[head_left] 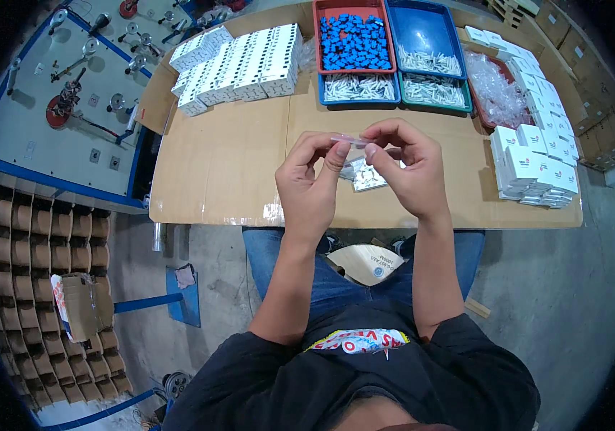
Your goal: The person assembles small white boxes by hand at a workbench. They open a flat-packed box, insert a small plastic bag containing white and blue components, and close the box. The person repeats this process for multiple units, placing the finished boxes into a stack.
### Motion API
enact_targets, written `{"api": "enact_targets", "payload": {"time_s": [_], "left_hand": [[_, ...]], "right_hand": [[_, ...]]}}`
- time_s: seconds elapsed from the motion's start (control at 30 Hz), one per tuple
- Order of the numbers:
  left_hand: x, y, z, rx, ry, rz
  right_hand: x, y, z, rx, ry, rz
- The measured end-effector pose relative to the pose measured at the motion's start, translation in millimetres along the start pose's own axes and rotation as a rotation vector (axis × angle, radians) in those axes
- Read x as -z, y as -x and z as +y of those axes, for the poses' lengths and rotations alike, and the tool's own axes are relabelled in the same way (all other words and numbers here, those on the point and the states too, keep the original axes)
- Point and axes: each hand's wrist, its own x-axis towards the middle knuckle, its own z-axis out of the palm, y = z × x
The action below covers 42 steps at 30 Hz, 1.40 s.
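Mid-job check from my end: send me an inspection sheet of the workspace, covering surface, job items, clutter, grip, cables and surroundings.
Surface: brown cardboard, with a crease line.
Job's things: clear piece, held up; white card on the cardboard, partly hidden; blue parts in a red tray; white sticks in blue and green trays; white boxes stacked left and right.
Clutter: clear plastic loosely heaped at right.
Grip: left hand and right hand both pinch the clear piece.
Cables: nothing seen on the cardboard.
Surroundings: blue-framed panel at left; brown cartons at right; concrete floor.
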Motion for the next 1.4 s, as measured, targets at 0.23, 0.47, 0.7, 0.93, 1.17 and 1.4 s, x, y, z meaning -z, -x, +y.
{"api": "enact_targets", "payload": {"time_s": [0.23, 0.47, 0.7, 0.93, 1.17, 1.4], "left_hand": [[-2.5, 1.8, -0.9, 0.004, 0.001, -0.023], [-3.9, 2.1, -2.7, -0.003, 0.018, -0.018], [-3.4, 3.1, -3.0, 0.059, 0.068, -0.019], [-1.8, 2.4, -1.2, 0.095, 0.056, 0.01], [-1.9, 3.4, -3.7, 0.11, 0.059, 0.021], [-3.2, 4.8, -12.2, 0.002, -0.024, 0.07]], "right_hand": [[2.2, 0.2, 4.9, 0.012, -0.003, -0.024], [0.6, 0.7, 8.5, -0.003, -0.038, -0.006], [0.2, 0.7, 7.0, 0.004, -0.03, -0.019], [1.1, -0.6, 11.0, -0.008, -0.035, 0.01], [-0.7, 0.1, 8.9, -0.034, -0.047, 0.024], [-1.9, 0.6, 11.6, -0.021, -0.033, -0.029]]}}
